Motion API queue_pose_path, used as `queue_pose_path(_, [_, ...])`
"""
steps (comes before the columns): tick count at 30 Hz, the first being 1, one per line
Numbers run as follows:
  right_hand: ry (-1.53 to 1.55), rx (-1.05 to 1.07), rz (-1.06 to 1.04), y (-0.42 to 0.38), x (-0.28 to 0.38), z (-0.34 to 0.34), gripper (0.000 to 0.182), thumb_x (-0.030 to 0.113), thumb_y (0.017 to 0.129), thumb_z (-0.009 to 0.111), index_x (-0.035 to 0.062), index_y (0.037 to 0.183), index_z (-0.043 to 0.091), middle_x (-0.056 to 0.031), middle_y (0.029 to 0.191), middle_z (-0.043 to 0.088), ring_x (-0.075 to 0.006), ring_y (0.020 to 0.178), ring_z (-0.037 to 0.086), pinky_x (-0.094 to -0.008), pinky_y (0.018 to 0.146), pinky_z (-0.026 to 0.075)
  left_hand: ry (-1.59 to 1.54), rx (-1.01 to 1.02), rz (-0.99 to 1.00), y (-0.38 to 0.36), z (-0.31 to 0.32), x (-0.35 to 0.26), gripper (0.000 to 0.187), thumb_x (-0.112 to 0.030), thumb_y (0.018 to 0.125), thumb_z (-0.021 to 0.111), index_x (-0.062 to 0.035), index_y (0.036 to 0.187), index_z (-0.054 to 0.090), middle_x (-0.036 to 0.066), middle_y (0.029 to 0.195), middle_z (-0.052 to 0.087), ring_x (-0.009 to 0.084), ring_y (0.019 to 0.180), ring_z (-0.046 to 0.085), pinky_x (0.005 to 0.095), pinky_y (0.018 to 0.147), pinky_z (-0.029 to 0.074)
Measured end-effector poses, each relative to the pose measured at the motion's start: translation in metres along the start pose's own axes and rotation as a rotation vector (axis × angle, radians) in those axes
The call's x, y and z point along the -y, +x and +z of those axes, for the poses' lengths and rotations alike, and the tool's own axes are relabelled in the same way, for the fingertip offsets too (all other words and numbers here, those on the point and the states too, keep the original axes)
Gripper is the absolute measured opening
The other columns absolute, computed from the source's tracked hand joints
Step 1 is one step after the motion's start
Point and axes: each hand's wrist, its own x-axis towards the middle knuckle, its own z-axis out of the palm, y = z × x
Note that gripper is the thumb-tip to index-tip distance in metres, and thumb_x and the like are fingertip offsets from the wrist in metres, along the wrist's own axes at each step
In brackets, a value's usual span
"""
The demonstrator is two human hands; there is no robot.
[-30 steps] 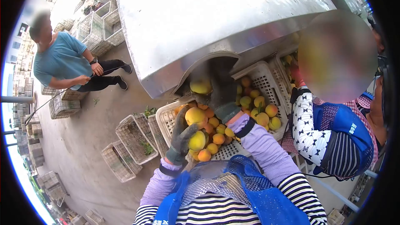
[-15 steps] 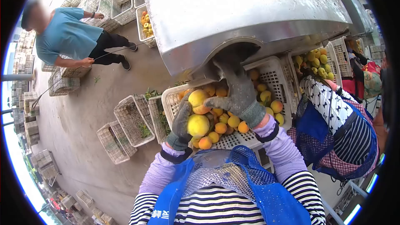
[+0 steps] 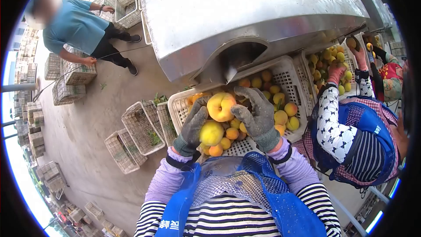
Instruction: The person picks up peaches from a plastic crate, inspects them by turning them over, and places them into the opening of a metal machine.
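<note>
My left hand (image 3: 193,127), in a dark grey work glove, is closed round two large yellow peaches. The upper peach (image 3: 220,106) shows its cleft and an orange blush; the lower peach (image 3: 211,132) is plainer yellow. Beside the upper one is my right hand (image 3: 258,118), gloved alike, its fingers curved but apart and its thumb tip right at the fruit's edge. Both hands are over a white plastic crate (image 3: 287,68) that holds many smaller yellow-orange peaches (image 3: 280,117). My gloved palms are partly hidden.
A metal machine (image 3: 263,13) with a chute opening (image 3: 239,57) overhangs the crate. To the right, a co-worker (image 3: 355,136) handles peaches in another crate (image 3: 348,59). At left, a person in a blue shirt (image 3: 76,24) holds a cord. Empty crates (image 3: 142,127) stand on the floor.
My right hand has come back from the chute mouth to beside the upper peach, which now sits higher and turned. The co-worker's hands at right have come into view over their crate.
</note>
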Motion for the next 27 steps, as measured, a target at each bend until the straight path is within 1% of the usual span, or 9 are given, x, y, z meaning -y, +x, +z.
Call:
queue_pose_path(6, [-0.195, -0.065, -0.058, 0.008, 0.002, 0.015, 0.08, 0.039, 0.065, 0.087, 0.004, 0.129, 0.054, -0.0191, 0.119, 0.059, -0.038, 0.105, 0.062, -0.0432, 0.086, 0.054, 0.925, 0.045, 0.374, 0.015, -0.017, 0.009, 0.037, -0.021, 0.104, 0.044, 0.0007, 0.134, 0.046, 0.017, 0.129, 0.057, 0.0268, 0.115, 0.06, 0.0354, 0.097, 0.049])
queue_pose_path(11, [-0.464, -0.204, -0.181, 0.072, -0.04, 0.033, 0.076, 0.035, 0.064, 0.087, 0.0082, 0.128, 0.055, -0.0162, 0.117, 0.06, -0.04, 0.103, 0.061, -0.0466, 0.085, 0.053, 0.547, -0.088, 0.318, 0.027, -0.009, 0.008, 0.042, -0.011, 0.097, 0.056, 0.0023, 0.136, 0.045, 0.015, 0.116, 0.065, 0.0226, 0.101, 0.066, 0.0337, 0.088, 0.054])
queue_pose_path(16, [-0.647, -0.216, -0.225, 0.083, -0.046, 0.043, 0.068, 0.035, 0.067, 0.085, 0.0094, 0.123, 0.056, -0.0144, 0.113, 0.062, -0.0383, 0.101, 0.061, -0.0463, 0.084, 0.052, 0.704, -0.071, 0.255, 0.001, -0.024, 0.02, 0.055, -0.003, 0.09, 0.063, 0.0016, 0.14, 0.042, 0.015, 0.122, 0.064, 0.0226, 0.106, 0.065, 0.0337, 0.092, 0.053])
queue_pose_path(18, [0.154, -0.279, -0.103, 0.096, -0.074, 0.067, 0.067, 0.041, 0.065, 0.086, 0.0084, 0.117, 0.06, -0.0161, 0.109, 0.062, -0.0379, 0.1, 0.061, -0.0482, 0.082, 0.05, 0.709, -0.081, 0.269, -0.001, -0.021, 0.019, 0.057, -0.003, 0.09, 0.064, 0.0016, 0.142, 0.041, 0.016, 0.125, 0.062, 0.0232, 0.109, 0.064, 0.0341, 0.095, 0.052])
queue_pose_path(20, [0.149, -0.212, -0.073, 0.109, -0.075, 0.07, 0.068, 0.046, 0.064, 0.086, 0.0062, 0.113, 0.061, -0.0175, 0.107, 0.062, -0.0378, 0.1, 0.06, -0.0493, 0.082, 0.049, 0.759, -0.119, 0.363, 0.004, -0.017, 0.018, 0.057, -0.003, 0.09, 0.063, 0.0014, 0.142, 0.04, 0.016, 0.129, 0.06, 0.0239, 0.113, 0.062, 0.0343, 0.098, 0.05])
queue_pose_path(21, [-0.252, -0.124, -0.113, 0.113, -0.055, 0.057, 0.069, 0.048, 0.065, 0.085, 0.0046, 0.113, 0.06, -0.0182, 0.107, 0.062, -0.0379, 0.101, 0.06, -0.0495, 0.082, 0.049, 0.784, -0.135, 0.399, 0.007, -0.014, 0.017, 0.057, -0.003, 0.091, 0.063, 0.0014, 0.143, 0.04, 0.017, 0.13, 0.059, 0.0242, 0.115, 0.061, 0.0345, 0.099, 0.049])
queue_pose_path(22, [-0.653, -0.03, -0.158, 0.118, -0.043, 0.048, 0.07, 0.049, 0.066, 0.085, 0.003, 0.112, 0.06, -0.0189, 0.107, 0.062, -0.038, 0.102, 0.06, -0.0496, 0.083, 0.048, 0.442, -0.133, 0.254, 0.012, -0.013, 0.018, 0.049, -0.015, 0.096, 0.055, 0.0004, 0.141, 0.041, 0.016, 0.132, 0.058, 0.0254, 0.118, 0.06, 0.037, 0.101, 0.049])
queue_pose_path(24, [-0.529, -0.102, -0.141, 0.116, -0.029, 0.039, 0.077, 0.051, 0.066, 0.084, 0.0029, 0.12, 0.057, -0.0205, 0.115, 0.059, -0.0385, 0.102, 0.059, -0.0497, 0.087, 0.048, -0.24, -0.201, 0.051, 0.019, -0.017, 0.025, 0.047, -0.037, 0.108, 0.033, -0.0024, 0.136, 0.048, 0.015, 0.131, 0.057, 0.0264, 0.118, 0.059, 0.0419, 0.103, 0.05])
queue_pose_path(27, [-0.368, -0.1, -0.334, 0.062, -0.004, 0.02, 0.081, 0.049, 0.067, 0.083, 0.0087, 0.131, 0.054, -0.0188, 0.12, 0.057, -0.0375, 0.099, 0.061, -0.0468, 0.09, 0.048, -0.327, -0.105, 0.049, 0.014, -0.022, 0.031, 0.054, -0.041, 0.107, 0.039, -0.0012, 0.144, 0.039, 0.017, 0.138, 0.053, 0.0277, 0.124, 0.055, 0.0397, 0.107, 0.046])
